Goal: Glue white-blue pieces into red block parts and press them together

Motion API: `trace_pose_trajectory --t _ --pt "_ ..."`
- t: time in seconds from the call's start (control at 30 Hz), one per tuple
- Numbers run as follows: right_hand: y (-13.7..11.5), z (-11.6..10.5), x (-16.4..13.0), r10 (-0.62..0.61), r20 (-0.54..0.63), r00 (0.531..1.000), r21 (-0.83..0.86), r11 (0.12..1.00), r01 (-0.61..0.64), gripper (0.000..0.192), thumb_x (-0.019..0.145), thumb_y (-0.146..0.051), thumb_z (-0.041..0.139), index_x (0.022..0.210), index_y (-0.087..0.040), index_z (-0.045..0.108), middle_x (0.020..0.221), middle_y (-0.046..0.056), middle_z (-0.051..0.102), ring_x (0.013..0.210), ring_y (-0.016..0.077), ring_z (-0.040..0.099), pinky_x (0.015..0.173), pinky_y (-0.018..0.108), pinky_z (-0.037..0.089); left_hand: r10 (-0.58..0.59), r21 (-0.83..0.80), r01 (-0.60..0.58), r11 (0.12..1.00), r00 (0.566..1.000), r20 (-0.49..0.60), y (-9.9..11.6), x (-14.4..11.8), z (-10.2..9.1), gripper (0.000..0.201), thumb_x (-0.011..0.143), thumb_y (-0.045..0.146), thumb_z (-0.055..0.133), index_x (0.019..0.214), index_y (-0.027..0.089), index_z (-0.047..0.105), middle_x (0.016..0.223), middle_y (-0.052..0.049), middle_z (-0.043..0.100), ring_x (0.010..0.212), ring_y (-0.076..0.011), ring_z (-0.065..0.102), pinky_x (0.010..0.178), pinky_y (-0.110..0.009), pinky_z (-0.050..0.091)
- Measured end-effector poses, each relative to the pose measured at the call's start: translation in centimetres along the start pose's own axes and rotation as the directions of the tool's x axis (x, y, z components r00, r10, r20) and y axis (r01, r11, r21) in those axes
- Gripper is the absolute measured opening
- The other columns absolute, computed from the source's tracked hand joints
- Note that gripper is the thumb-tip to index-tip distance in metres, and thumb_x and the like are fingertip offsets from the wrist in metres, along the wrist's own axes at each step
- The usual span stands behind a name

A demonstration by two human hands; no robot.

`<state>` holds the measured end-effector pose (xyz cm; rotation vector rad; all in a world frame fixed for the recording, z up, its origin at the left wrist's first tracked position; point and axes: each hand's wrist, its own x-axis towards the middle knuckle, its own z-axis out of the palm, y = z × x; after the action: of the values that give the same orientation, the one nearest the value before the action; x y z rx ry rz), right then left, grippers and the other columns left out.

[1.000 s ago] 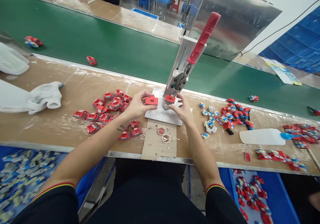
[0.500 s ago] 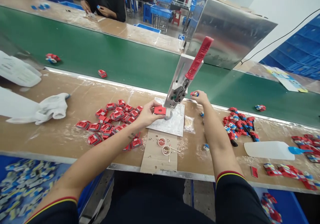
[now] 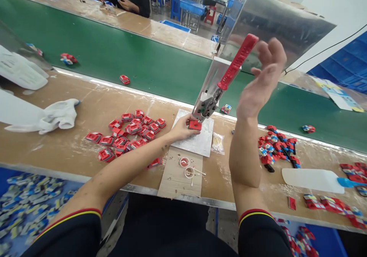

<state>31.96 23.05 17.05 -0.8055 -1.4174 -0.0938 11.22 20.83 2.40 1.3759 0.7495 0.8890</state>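
The left hand (image 3: pixel 185 129) grips the left side of a flat red plastic block (image 3: pixel 195 125), dark-recessed on its face, at the metal lever press (image 3: pixel 208 104). The red-white-blue plastic piece (image 3: pixel 226 109), previously held, now lies on the green conveyor belt (image 3: pixel 172 70); the right hand (image 3: pixel 262 81), open and empty, is raised beside the red handle (image 3: pixel 239 62).

A small red rectangular part (image 3: pixel 195 125) is held low at the silver metal lever press (image 3: pixel 208 102), whose red handle (image 3: pixel 238 63) slants up rightward.
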Motion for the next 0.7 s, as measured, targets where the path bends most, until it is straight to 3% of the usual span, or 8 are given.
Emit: trace_pose_trajectory --t 0.03,0.13,0.2,0.27,0.4,0.53,0.6,0.7 --pt "-2.0 1.1 0.1 -0.004 0.073 0.997 0.095 0.996 -0.003 0.059 0.106 -0.076 0.034 0.144 -0.034 0.050 0.144 0.009 0.062 0.137 0.0291 0.062 0.115 0.049 0.050 0.000 -0.006 0.000 1.000 1.000 0.010 0.0 0.2 0.1 0.047 0.059 0.017 0.094 0.090 0.018 0.058 0.087 0.002 0.068 0.083 -0.0165 0.068 0.089 -0.036 0.054" --pt "-6.7 2.7 -1.7 -0.005 0.154 0.988 0.301 0.953 -0.043 0.053 0.106 -0.074 0.034 0.138 -0.037 0.055 0.107 0.005 0.073 0.096 0.0257 0.074 0.090 0.044 0.059 0.006 -0.028 -0.005 1.000 0.999 0.043 -0.1 0.5 0.4 0.047 0.061 0.018 0.093 0.093 0.018 0.057 0.084 0.002 0.067 0.080 -0.0164 0.067 0.086 -0.037 0.054" --pt "-8.7 2.1 -3.9 -0.044 0.186 0.982 0.357 0.934 -0.026 0.048 0.109 -0.069 0.035 0.127 -0.037 0.065 0.083 0.001 0.070 0.077 0.0228 0.070 0.085 0.044 0.058 0.019 -0.040 -0.016 0.999 0.998 0.060 -0.1 0.6 0.5 0.048 0.061 0.018 0.092 0.094 0.018 0.058 0.085 0.001 0.068 0.081 -0.0171 0.067 0.086 -0.037 0.054" --pt "-10.0 0.8 -5.9 -0.165 0.283 0.945 0.360 0.931 0.055 0.052 0.111 -0.065 0.033 0.114 -0.033 0.074 0.077 0.000 0.070 0.070 0.0207 0.069 0.086 0.044 0.056 0.038 -0.048 -0.035 0.998 0.997 0.074 -0.1 0.6 0.5 0.048 0.061 0.019 0.091 0.097 0.018 0.060 0.088 0.000 0.068 0.085 -0.0182 0.067 0.086 -0.036 0.054" --pt "-11.1 -0.7 -7.1 -0.369 0.440 0.819 0.316 0.917 0.244 0.057 0.113 -0.058 0.030 0.109 -0.028 0.078 0.086 0.002 0.075 0.072 0.0207 0.072 0.083 0.045 0.057 0.065 -0.059 -0.060 0.996 0.994 0.093 0.0 0.5 0.3 0.046 0.062 0.023 0.090 0.098 0.018 0.062 0.092 0.000 0.069 0.087 -0.0180 0.066 0.085 -0.035 0.054" --pt "-11.3 0.4 -6.0 -0.394 0.515 0.761 0.361 0.905 0.224 0.046 0.113 -0.053 0.041 0.103 -0.027 0.077 0.067 -0.002 0.064 0.057 0.0173 0.063 0.067 0.040 0.052 0.085 -0.079 -0.077 0.994 0.992 0.093 -0.1 0.5 0.1 0.044 0.063 0.023 0.089 0.096 0.019 0.060 0.089 0.003 0.064 0.082 -0.0155 0.062 0.082 -0.034 0.053" --pt "-11.3 1.3 -5.8 -0.399 0.503 0.767 0.413 0.890 0.193 0.043 0.113 -0.049 0.044 0.099 -0.025 0.077 0.060 -0.003 0.057 0.050 0.0156 0.055 0.058 0.037 0.046 0.094 -0.091 -0.085 0.992 0.991 0.097 -0.2 0.4 0.2 0.044 0.064 0.022 0.089 0.098 0.018 0.061 0.091 0.002 0.064 0.083 -0.0155 0.063 0.082 -0.033 0.053" --pt "-11.4 2.0 -6.1 -0.394 0.422 0.817 0.452 0.872 0.187 0.042 0.113 -0.047 0.045 0.099 -0.025 0.077 0.058 -0.003 0.056 0.045 0.0150 0.049 0.052 0.035 0.039 0.100 -0.108 -0.090 0.990 0.991 0.090 -0.5 0.5 0.4 0.044 0.065 0.020 0.089 0.100 0.017 0.062 0.091 0.000 0.066 0.085 -0.0169 0.065 0.082 -0.034 0.054"
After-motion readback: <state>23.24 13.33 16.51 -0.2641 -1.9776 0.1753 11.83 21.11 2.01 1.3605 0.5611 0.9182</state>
